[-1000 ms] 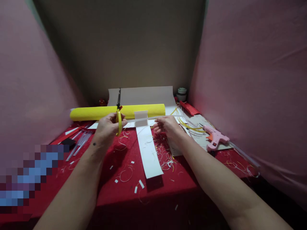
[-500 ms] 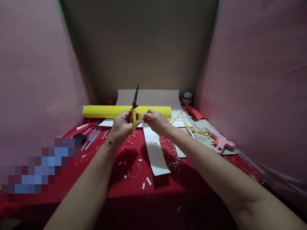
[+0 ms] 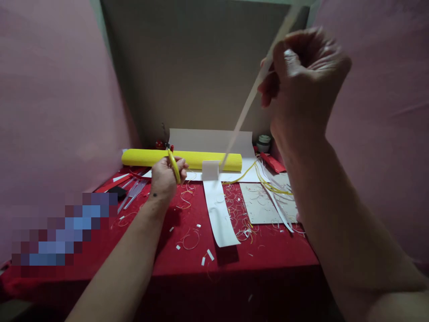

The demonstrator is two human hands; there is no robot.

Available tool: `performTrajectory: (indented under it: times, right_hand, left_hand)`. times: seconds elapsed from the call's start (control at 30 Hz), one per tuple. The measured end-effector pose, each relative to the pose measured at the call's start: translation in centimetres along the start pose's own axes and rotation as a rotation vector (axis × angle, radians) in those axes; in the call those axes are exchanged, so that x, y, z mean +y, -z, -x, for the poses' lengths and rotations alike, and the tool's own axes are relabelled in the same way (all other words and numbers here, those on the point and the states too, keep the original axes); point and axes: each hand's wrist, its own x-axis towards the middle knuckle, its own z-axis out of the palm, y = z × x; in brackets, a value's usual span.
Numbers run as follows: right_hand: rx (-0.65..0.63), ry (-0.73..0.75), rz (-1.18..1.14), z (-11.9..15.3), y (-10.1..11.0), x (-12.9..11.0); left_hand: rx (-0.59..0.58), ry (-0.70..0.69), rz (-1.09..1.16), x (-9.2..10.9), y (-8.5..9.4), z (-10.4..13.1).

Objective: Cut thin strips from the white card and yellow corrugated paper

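Yellow-handled scissors (image 3: pixel 174 166) hang in my left hand (image 3: pixel 163 176), their dark blades pointing up and away over the yellow roll. High at the upper right, my right hand (image 3: pixel 306 71) pinches a long, thin pale strip (image 3: pixel 246 105). That strip slants down and left, its lower end blurred near a wide white paper strip (image 3: pixel 219 214). The wide paper lies on the red cloth, its far end folded or raised and its near end curling slightly. Behind my left hand is the yellow corrugated roll (image 3: pixel 201 159).
A large white sheet (image 3: pixel 211 138) leans at the back. On the right are a grey board (image 3: pixel 264 210), yellow cords (image 3: pixel 273 185) and a red packet (image 3: pixel 273 163). Paper scraps and thread litter the red cloth (image 3: pixel 187 264). Pink walls (image 3: pixel 60 112) close in both sides.
My right hand has risen from the wide paper strip to the upper right, drawing the thin pale strip up. My left hand has shifted slightly left with the scissors. My right arm now covers the pink glue gun.
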Motion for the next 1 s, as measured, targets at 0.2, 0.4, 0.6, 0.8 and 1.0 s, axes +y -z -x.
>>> performTrajectory:
  times: [0.2, 0.4, 0.6, 0.8, 1.0]
  right_hand:
    - [0.205, -0.571, -0.183, 1.8, 3.0, 8.0]
    - [0.275, -0.83, -0.28, 7.4, 4.3, 15.3]
    - [0.216, -0.831, -0.283, 9.3, 4.9, 16.6]
    - [0.212, -0.793, -0.409, 9.8, 5.3, 17.0]
    - [0.173, -0.797, -0.492, 10.2, 5.4, 16.7]
  left_hand:
    - [0.173, -0.182, -0.268, -0.2, 0.8, -0.5]
    - [0.013, -0.076, -0.661, 0.0, 1.0, 0.0]
    - [-0.21, 0.033, -0.549, 0.0, -0.3, 1.0]
    - [-0.545, 0.014, -0.959, -0.7, -1.5, 1.8]
    - [-0.731, -0.054, -1.203, -1.9, -2.4, 2.7]
